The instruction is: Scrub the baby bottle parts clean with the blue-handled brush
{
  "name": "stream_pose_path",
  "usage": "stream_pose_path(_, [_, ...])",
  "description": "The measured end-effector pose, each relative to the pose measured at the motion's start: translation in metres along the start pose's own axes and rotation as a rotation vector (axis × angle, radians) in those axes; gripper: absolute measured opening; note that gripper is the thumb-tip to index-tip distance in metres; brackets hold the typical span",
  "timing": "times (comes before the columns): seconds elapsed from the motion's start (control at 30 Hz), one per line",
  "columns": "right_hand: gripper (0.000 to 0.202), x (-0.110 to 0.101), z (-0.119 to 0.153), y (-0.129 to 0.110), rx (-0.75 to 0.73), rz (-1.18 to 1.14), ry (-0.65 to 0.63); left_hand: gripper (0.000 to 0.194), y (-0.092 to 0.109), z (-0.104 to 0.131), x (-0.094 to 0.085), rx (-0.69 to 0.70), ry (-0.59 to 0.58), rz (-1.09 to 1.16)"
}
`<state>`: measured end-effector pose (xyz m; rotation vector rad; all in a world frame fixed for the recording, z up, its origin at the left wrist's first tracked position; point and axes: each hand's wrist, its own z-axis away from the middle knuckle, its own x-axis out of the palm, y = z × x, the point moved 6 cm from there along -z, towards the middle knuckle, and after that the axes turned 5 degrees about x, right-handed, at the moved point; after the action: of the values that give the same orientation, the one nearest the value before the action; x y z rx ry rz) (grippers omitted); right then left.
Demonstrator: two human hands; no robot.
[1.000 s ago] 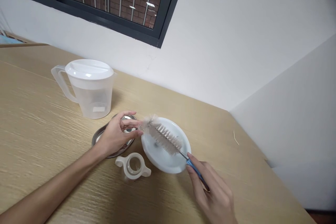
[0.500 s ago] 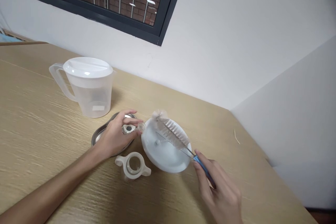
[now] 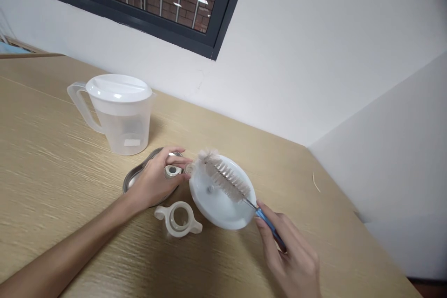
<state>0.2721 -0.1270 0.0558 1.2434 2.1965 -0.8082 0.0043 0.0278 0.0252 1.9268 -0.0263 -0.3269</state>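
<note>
My left hand (image 3: 157,179) pinches a small clear round piece (image 3: 189,169) between thumb and fingertips, beside the rim of a white bowl (image 3: 223,223). What the piece belongs to is hidden. In my right hand (image 3: 291,253) is a bottle brush (image 3: 228,179) with a blue handle and pale bristles. It slants over the bowl, its tufted tip close to the clear piece; whether they touch I cannot tell. Beneath my left hand lies a kidney-shaped metal tray (image 3: 126,181), holding a white ring-shaped part (image 3: 172,171) with a dark centre.
Nearer me stands a clear container with a whitish two-eared collar (image 3: 179,219). A lidded translucent pitcher (image 3: 122,121) stands at the back left. A thin pale strip (image 3: 315,182) lies on the wooden table (image 3: 115,260) at right. White wall and a barred window rise behind.
The brush has shifted slightly to the left and down, its tip now nearer the clear piece. My left hand stays in nearly the same place.
</note>
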Motion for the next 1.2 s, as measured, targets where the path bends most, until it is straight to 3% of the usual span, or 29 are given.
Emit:
stream_pose_path(0.27, [0.04,-0.005,-0.002,0.0,0.02,0.053,0.071,0.05,-0.001,-0.001,0.005,0.048,-0.069,-0.033])
stream_pose_path(0.6, [0.036,-0.004,-0.005,-0.002,0.007,0.046,0.046,0.05,0.001,0.0,0.006,0.106,-0.101,-0.168])
stream_pose_path(1.2, [0.039,0.003,-0.003,-0.004,0.009,-0.024,-0.063,0.052,-0.012,0.0,0.008,0.043,-0.016,-0.059])
